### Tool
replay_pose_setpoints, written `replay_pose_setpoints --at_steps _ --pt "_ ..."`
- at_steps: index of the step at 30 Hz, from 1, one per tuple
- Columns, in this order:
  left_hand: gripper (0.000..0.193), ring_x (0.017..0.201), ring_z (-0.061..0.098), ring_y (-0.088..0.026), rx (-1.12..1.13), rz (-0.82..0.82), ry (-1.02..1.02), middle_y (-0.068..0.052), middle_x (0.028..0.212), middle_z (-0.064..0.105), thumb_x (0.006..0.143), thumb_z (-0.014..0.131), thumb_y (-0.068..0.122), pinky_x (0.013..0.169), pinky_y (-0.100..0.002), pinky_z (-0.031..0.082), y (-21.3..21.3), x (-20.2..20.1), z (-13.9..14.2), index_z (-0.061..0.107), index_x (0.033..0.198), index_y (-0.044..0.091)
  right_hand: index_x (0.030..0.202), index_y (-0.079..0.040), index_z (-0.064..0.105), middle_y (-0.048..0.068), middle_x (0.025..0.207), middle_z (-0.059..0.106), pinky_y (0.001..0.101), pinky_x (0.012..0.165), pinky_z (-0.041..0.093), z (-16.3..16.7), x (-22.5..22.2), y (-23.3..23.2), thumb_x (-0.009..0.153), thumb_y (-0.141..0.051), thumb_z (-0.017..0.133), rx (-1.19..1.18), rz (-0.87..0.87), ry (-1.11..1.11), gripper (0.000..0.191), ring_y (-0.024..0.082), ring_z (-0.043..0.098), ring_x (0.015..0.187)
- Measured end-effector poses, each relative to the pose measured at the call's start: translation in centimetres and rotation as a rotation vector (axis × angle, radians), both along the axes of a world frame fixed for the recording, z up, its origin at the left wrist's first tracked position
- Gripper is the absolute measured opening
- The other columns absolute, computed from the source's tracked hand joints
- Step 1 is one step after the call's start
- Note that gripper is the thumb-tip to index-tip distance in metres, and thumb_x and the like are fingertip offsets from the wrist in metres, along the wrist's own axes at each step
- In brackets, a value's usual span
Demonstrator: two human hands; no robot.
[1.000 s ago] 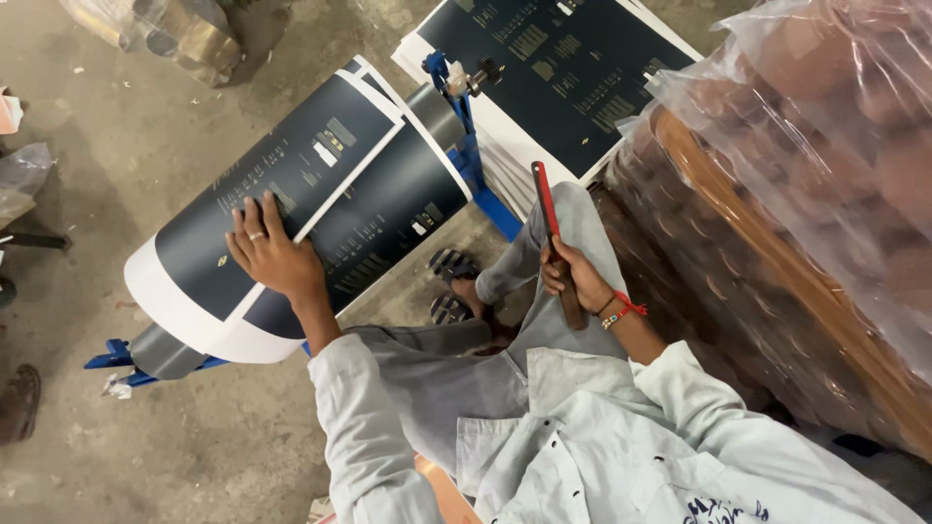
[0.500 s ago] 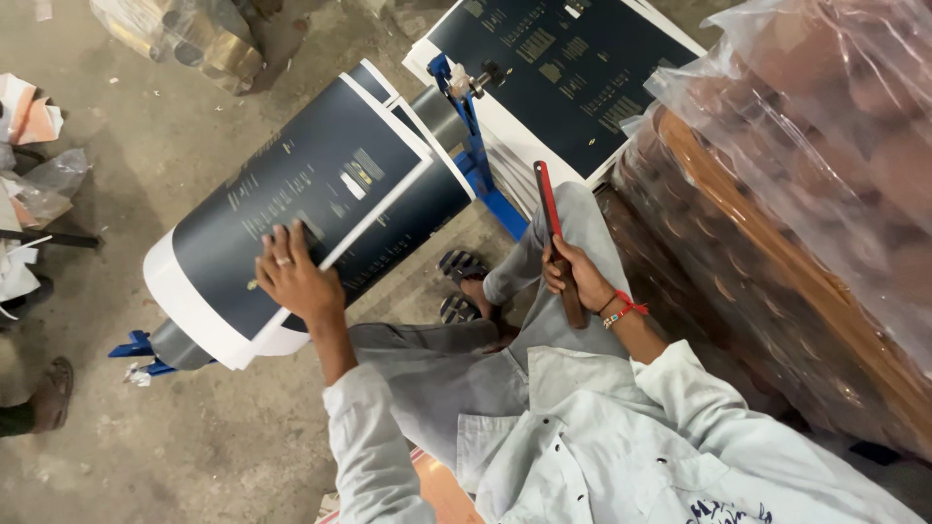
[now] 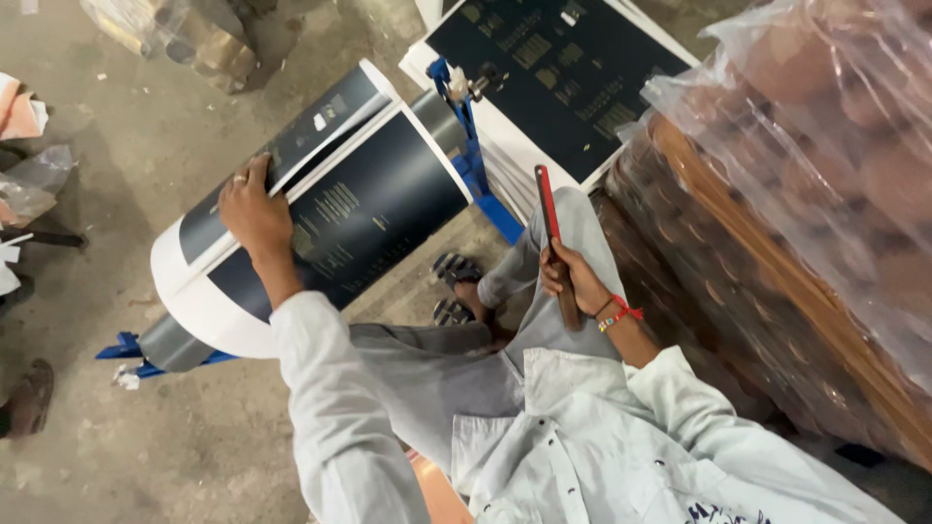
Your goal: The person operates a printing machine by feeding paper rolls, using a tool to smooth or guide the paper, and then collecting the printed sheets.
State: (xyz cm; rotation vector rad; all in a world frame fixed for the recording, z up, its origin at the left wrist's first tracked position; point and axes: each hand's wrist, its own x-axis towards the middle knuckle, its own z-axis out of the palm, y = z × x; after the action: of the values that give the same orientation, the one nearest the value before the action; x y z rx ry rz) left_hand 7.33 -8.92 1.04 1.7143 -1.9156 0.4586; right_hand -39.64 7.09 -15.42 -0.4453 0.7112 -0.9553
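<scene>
Since a second ago, the left hand (image 3: pixel 254 209) has slid up the curved sheet toward its upper edge, fingers now spread flat and pressing the dark blue printed sheet (image 3: pixel 330 218) against the roll (image 3: pixel 291 243). White-bordered and lettered, that sheet wraps the roll on a blue stand (image 3: pixel 476 165) on the concrete floor (image 3: pixel 146 427). Rightward, the right hand (image 3: pixel 573 281) is clamped around a red-handled tool (image 3: pixel 551 228). Plastic-wrapped stacks (image 3: pixel 806 194) crowd the right edge.
</scene>
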Motion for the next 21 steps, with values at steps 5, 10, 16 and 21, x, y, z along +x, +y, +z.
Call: replay_pose_setpoints --at_steps 5,10,16,21 --pt "0.054 0.119 0.066 -0.034 -0.029 0.000 0.009 -0.011 0.130 0.072 0.077 0.069 0.003 0.103 -0.046 0.047 0.4 0.1 -1.9 0.073 0.130 0.013 0.094 -0.009 0.059 -0.001 0.066 0.044 0.0293 0.052 0.043 -0.5 0.0 -0.1 0.108 -0.048 0.044 0.004 0.001 0.026 0.044 0.011 0.043 0.051" --pt "0.055 0.123 0.063 -0.033 -0.024 0.024 0.013 -0.011 0.135 0.071 0.079 0.071 0.005 0.109 -0.045 0.045 0.6 0.3 -2.4 0.072 0.133 0.012 0.094 -0.009 0.060 0.000 0.065 0.045 0.0295 0.051 0.043 -0.7 0.0 -0.3 0.108 -0.048 0.044 0.002 0.008 0.029 0.044 0.011 0.043 0.050" --pt "0.058 0.132 0.061 -0.034 -0.044 0.044 -0.021 -0.012 0.139 0.069 0.078 0.070 0.005 0.114 -0.048 0.041 1.6 -0.5 -2.4 0.071 0.136 0.012 0.094 -0.009 0.060 -0.001 0.065 0.044 0.0292 0.051 0.043 -0.6 0.2 -0.4 0.109 -0.047 0.044 0.024 -0.001 0.012 0.043 0.011 0.043 0.050" --pt "0.063 0.134 0.058 -0.037 -0.049 0.034 -0.002 -0.015 0.142 0.066 0.074 0.071 0.008 0.116 -0.051 0.040 3.1 -1.1 -2.6 0.069 0.138 0.010 0.095 -0.009 0.059 0.000 0.066 0.046 0.0288 0.051 0.044 -0.3 0.2 -0.2 0.108 -0.045 0.046 -0.006 0.005 0.004 0.041 0.012 0.045 0.050"
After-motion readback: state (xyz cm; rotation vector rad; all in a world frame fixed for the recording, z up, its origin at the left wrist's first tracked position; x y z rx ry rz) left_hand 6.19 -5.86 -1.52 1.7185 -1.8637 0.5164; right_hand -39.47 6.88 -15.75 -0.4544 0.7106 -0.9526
